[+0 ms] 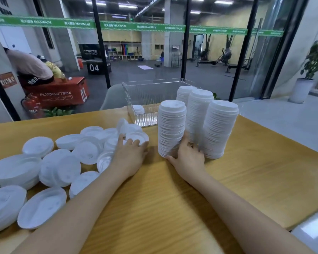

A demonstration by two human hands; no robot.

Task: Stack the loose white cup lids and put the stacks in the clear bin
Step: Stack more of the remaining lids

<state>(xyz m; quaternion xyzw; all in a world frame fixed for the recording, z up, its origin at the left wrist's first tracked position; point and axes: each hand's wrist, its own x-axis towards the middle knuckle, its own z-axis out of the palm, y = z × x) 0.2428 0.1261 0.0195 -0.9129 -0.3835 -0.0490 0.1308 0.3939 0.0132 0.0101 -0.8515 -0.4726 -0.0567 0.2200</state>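
Gripping the nearest stack (171,129) of ribbed white lids at 1 o'clock, the right hand (188,157) has fingers clamped round its base; left hand (129,154) fingers rest spread on loose lids (61,167) at 10 o'clock.

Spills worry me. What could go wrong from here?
1. The right hand has its grip at the base of the front lid stack only; lifted so, the tall stack may buckle.
2. The rightmost stack leans; a nudge could topple it.
3. The left hand, on the loose lids, cannot steady either.
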